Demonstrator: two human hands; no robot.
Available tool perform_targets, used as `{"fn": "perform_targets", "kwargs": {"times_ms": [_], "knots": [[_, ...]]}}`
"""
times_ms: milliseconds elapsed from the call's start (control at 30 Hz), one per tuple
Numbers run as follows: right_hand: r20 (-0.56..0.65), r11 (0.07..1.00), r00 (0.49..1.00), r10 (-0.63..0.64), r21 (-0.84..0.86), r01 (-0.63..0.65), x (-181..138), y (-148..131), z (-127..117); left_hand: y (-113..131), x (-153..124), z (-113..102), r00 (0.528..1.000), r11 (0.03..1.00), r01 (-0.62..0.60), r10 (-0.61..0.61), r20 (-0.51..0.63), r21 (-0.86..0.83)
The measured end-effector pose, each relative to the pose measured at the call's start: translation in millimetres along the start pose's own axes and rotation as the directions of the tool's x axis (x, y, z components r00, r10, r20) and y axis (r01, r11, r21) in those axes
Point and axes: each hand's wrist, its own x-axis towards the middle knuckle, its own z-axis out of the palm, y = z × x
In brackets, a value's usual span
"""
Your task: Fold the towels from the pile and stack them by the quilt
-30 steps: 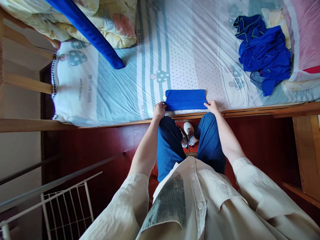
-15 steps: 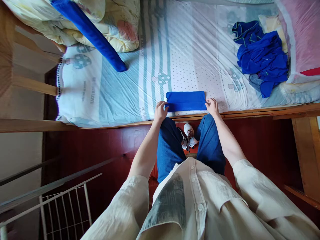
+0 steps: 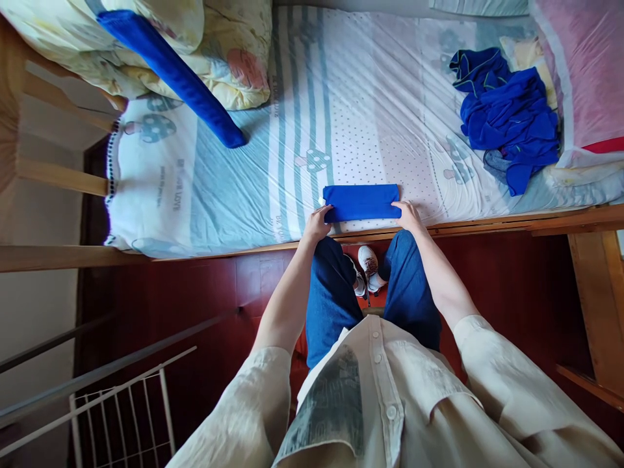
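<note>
A folded blue cloth point(image 3: 361, 201) lies as a flat rectangle near the front edge of the bed point(image 3: 234, 188). My left hand point(image 3: 317, 224) grips its near-left corner, fingers closed on the fabric. My right hand point(image 3: 408, 217) holds the near-right corner the same way. A small white tag shows at the cloth's left end. Both arms reach out over my blue jeans.
A heap of blue clothes point(image 3: 507, 117) lies at the bed's right, beside a pink pillow point(image 3: 580, 71). A blue padded bar point(image 3: 170, 71) slants over a floral quilt point(image 3: 219, 39) at the left. A wooden bed rail point(image 3: 511, 224) runs along the front. A white wire rack point(image 3: 121, 416) stands at the lower left.
The cloth looks narrower front to back than before. Both hands have shifted slightly along its near edge, and my view has tilted a little.
</note>
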Motion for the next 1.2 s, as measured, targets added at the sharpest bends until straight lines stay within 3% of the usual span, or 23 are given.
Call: {"fn": "perform_targets", "kwargs": {"times_ms": [133,300,533,967,1200], "knots": [[-0.060,0.999,0.998,-0.021,0.030,0.023,6,4,1,-6,5,1,0.999,1.000,-0.011,0.011,-0.040,0.001],[-0.111,0.985,0.993,0.042,0.171,-0.022,13,15,2,-9,8,0,0.996,0.999,0.005,-0.008,-0.087,-0.032],[-0.107,0.944,0.989,0.106,0.325,-0.066,17,24,6,-8,6,-4,0.967,0.973,0.185,-0.206,-0.151,-0.138],[-0.062,0.980,0.988,0.144,0.146,-0.133,14,28,8,2,2,-6,0.915,0.923,0.379,-0.384,-0.123,-0.060],[-0.031,0.977,0.978,0.207,0.057,-0.205,15,20,7,6,2,-7,0.900,0.907,0.418,-0.420,-0.115,-0.045]]}}
